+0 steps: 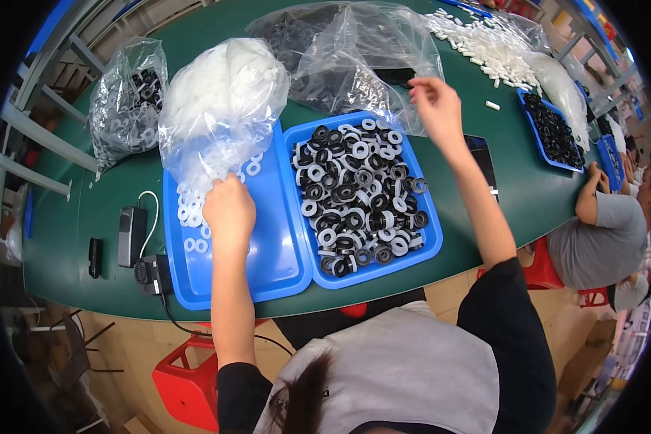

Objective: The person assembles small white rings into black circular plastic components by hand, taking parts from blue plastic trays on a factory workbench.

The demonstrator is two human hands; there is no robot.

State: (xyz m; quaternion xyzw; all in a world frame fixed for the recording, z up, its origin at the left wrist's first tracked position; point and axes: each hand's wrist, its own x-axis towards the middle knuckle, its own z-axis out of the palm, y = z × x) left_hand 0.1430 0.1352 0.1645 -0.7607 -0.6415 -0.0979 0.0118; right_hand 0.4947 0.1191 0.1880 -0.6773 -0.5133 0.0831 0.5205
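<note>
My left hand (228, 211) is down at the left blue tray (282, 253), beside loose white rings (195, 244). Its fingers are curled closed over the rings, and what they pinch is hidden. A clear bag full of white rings (220, 87) lies with its mouth just above this hand. My right hand (437, 110) is raised at the edge of a large clear plastic bag (340, 58). Its fingers are bent together, and I cannot make out what is in them. Between my arms, the right blue tray (432, 249) holds a heap of black-and-grey ring parts (362, 199).
A clear bag of dark and grey parts (128, 101) stands at left. Below it are a black adapter (131, 235) and a small black box with a cable (152, 275). A phone (481, 163), white cylinders (484, 50) and a small tray of black parts (553, 130) lie right. Another person (600, 231) sits there.
</note>
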